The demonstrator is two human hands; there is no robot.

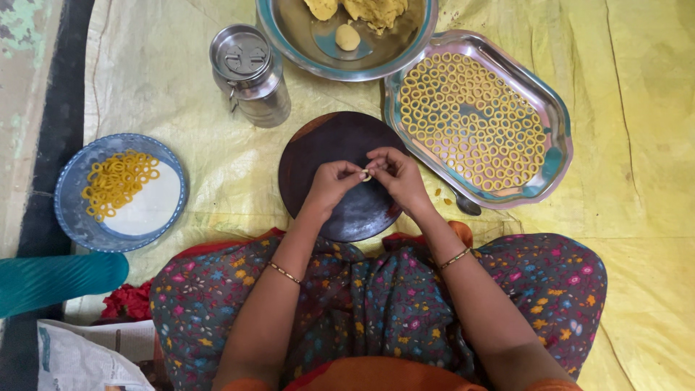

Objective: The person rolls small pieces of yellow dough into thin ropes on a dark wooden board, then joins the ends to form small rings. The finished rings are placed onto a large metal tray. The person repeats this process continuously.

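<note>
The small dough ring (366, 174) is pinched between the fingertips of the left hand (331, 185) and the right hand (400, 176), just above the dark round wooden board (326, 145). Both hands are closed on it from 2 sides. It looks soft, light and easy to deform, so I judge it should be held only by the tips of the fingers, at the joint where its ends meet, with very little pressure.

To the right of the board, a steel tray (552, 116) with a bluish rim is packed with many pale rings (470, 119) lying flat and touching. A spoon (463, 203) lies at its near edge. At the far side, a round steel bowl (289, 32) holds lumps of yellow dough (373, 11) and 1 small ball (347, 36). Left of it stands a lidded steel canister (250, 72) with a clasp, without any label visible. Far to the left, a blue plate (76, 217) carries darker yellow rings (116, 181) on white paper. Everything rests on a yellow sheet (651, 181) on the floor. A folded newspaper (79, 355) is at the near left corner.
</note>
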